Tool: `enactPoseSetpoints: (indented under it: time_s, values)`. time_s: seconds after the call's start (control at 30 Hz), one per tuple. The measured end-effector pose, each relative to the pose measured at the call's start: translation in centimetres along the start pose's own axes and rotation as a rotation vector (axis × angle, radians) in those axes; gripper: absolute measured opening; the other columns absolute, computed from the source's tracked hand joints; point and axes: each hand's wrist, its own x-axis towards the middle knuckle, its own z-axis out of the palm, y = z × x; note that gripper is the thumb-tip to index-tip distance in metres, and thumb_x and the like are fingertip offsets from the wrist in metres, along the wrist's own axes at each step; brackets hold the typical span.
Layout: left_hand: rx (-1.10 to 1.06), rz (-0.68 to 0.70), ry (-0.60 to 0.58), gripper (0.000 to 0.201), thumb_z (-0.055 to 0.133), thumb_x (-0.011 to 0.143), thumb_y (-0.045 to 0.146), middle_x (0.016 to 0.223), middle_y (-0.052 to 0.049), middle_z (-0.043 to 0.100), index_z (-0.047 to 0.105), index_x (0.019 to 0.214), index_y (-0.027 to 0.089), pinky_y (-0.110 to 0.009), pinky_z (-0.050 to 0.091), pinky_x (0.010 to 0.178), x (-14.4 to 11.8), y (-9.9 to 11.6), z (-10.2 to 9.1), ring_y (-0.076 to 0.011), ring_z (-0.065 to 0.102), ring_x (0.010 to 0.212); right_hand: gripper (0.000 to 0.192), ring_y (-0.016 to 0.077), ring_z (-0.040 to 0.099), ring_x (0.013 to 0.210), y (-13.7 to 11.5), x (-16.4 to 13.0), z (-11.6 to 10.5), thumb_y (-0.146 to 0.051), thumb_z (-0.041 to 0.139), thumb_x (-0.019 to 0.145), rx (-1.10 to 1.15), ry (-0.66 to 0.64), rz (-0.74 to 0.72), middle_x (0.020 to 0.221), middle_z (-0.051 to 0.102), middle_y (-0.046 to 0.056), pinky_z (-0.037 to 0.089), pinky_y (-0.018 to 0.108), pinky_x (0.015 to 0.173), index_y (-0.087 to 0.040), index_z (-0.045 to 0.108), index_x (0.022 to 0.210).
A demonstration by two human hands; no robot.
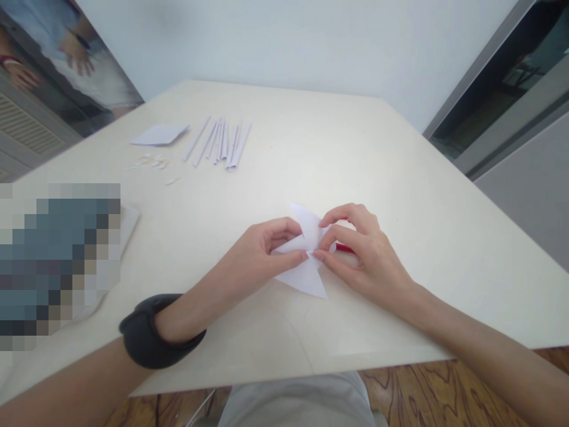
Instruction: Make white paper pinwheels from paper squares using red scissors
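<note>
A white paper pinwheel point(306, 279) with pointed blades is held just over the table near its front edge. My left hand point(278, 246) has thumb and fingers closed on its left side, the thumb pressing near the centre. From the right, my right hand point(355, 240) pinches the paper close to the middle, thumb tip by the centre. Part of a red stick-like thing point(345, 248) shows beneath my right hand; the rest of it is hidden. Whether anything small sits at the paper's centre I cannot make out.
Several rolled paper tubes point(217, 142) lie at the back left of the white table point(338, 148). Beside them are folded paper point(160, 134) and several cotton swabs point(153, 160). A blurred-out item point(53, 255) covers the left edge. A person point(75, 53) stands beyond the far left.
</note>
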Motion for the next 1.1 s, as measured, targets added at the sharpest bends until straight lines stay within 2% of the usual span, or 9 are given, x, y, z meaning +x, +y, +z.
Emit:
enactPoseSetpoints:
  time_s: [0.23,0.8,1.1]
  values:
    - [0.013,0.04,0.006,0.017,0.059,0.078,0.023,0.106,-0.007,0.065,0.057,0.094,0.017,-0.035,0.049,0.079,-0.23,0.0,0.3,-0.0248,0.061,0.099,0.008,0.0204,0.049,0.1,-0.02,0.0,-0.08,-0.02,0.059,0.081,0.002,-0.012,0.004,0.105,0.054,0.006,0.035,0.039,0.086,-0.02,0.056,0.074]
    - [-0.006,0.017,-0.014,0.018,0.06,0.076,0.019,0.106,-0.006,0.065,0.056,0.093,0.018,-0.036,0.049,0.081,-0.3,0.2,0.2,-0.0241,0.06,0.098,0.007,0.02,0.049,0.1,-0.11,-0.04,-0.08,-0.018,0.057,0.082,0.005,0.005,-0.007,0.106,0.053,0.005,0.036,0.039,0.087,-0.02,0.055,0.075]
    - [0.091,0.044,0.036,0.019,0.063,0.075,0.027,0.101,-0.006,0.066,0.059,0.092,0.018,-0.033,0.05,0.076,-0.35,0.36,0.18,-0.0238,0.06,0.097,0.008,0.0206,0.049,0.098,-0.09,-0.06,-0.15,-0.018,0.057,0.081,0.005,0.018,0.003,0.106,0.054,0.006,0.036,0.04,0.087,-0.02,0.055,0.074]
